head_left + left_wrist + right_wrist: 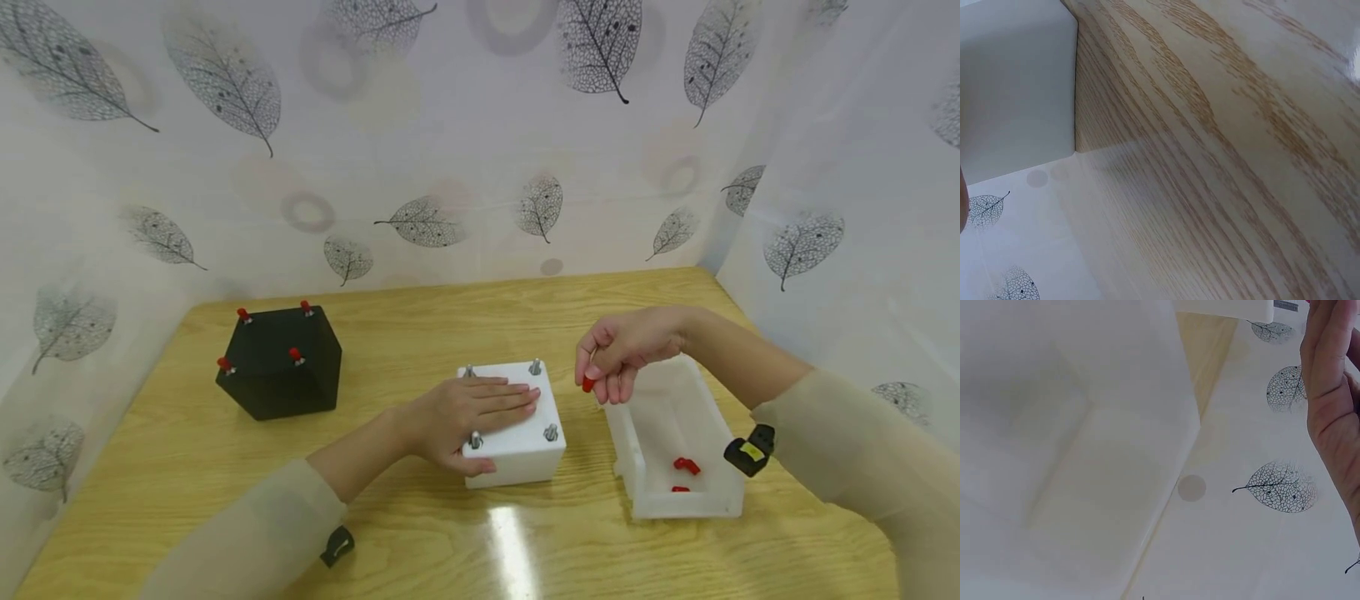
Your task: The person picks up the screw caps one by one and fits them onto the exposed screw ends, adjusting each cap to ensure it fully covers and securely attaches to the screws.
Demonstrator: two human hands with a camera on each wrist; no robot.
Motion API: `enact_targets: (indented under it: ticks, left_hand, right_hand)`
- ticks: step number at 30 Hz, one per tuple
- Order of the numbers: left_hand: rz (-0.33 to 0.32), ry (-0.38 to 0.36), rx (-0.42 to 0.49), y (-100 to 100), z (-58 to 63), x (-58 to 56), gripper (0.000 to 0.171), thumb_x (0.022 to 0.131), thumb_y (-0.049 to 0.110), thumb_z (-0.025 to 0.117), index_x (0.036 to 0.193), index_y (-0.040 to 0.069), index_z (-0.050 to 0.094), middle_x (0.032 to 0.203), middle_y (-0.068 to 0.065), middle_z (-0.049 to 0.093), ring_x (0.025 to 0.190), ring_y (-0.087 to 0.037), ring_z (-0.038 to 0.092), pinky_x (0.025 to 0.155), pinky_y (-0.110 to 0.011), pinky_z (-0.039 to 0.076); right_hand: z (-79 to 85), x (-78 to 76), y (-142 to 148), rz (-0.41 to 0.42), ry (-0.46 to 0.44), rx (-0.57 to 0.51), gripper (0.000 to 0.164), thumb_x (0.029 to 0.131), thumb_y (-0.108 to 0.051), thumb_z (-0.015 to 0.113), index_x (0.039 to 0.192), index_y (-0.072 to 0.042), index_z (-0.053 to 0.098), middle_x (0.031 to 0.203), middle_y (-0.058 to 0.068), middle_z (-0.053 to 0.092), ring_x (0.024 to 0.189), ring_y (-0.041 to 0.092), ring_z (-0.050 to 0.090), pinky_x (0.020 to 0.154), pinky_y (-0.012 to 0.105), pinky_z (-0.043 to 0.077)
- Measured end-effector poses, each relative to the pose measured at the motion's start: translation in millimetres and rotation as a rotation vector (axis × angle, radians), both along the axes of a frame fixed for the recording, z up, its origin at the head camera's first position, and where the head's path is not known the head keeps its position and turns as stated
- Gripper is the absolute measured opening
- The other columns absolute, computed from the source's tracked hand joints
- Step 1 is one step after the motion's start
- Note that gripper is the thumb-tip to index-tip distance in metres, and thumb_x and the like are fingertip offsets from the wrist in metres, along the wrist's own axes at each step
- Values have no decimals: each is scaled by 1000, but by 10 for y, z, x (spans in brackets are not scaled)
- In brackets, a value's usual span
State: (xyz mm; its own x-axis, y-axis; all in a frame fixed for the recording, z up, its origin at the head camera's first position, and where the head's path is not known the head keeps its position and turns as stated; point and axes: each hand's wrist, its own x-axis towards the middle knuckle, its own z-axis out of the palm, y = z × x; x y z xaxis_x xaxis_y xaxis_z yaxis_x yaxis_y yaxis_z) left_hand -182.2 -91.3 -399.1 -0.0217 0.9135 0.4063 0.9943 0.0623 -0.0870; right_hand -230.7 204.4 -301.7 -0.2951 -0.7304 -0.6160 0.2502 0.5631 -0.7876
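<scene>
My left hand (461, 417) lies across the top of a white block (521, 468), fingers straight and thumb at its near edge. Metal bolts with nuts stand up near the block's corners, one being a bare bolt (551, 432) at the near right. The block's side also fills the upper left of the left wrist view. Between thumb and fingertips, my right hand (633, 342) pinches a small red cap (588, 384), held right of the block and beside the far end of a white bin (686, 505). Two red caps (686, 465) lie inside the bin.
At the left of the wooden table (390, 350) stands a black block (300, 392) with red caps on its corner bolts. A leaf-patterned curtain (465, 125) hangs behind the table and along its sides. The bin's translucent wall (1116, 487) fills much of the right wrist view.
</scene>
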Motion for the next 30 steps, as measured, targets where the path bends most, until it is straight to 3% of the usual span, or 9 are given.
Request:
enact_targets:
  ticks: [10,23,30]
  left_hand:
    - [1,7,-1,3,-11,-12,72,96,55,27,139,1,45,144,-13,45,135,-25,40,115,-32,26]
    - [5,7,-7,-1,-8,-12,73,96,56,23,138,1,45,144,-13,45,135,-25,40,115,-32,26]
    - [1,6,-1,-4,-8,-10,72,96,55,24,138,1,46,144,-13,45,134,-25,42,114,-32,28]
  right_hand:
    - [101,-76,-200,21,29,-19,14,95,-1,49,103,3,60,81,8,69,68,13,67,67,26,58]
    - [176,-172,-439,24,73,-27,20,96,-2,48,110,10,57,81,8,68,66,13,65,65,25,57]
    - [200,-242,-604,40,85,-28,18,96,-1,47,108,6,58,82,8,68,68,13,65,66,25,56]
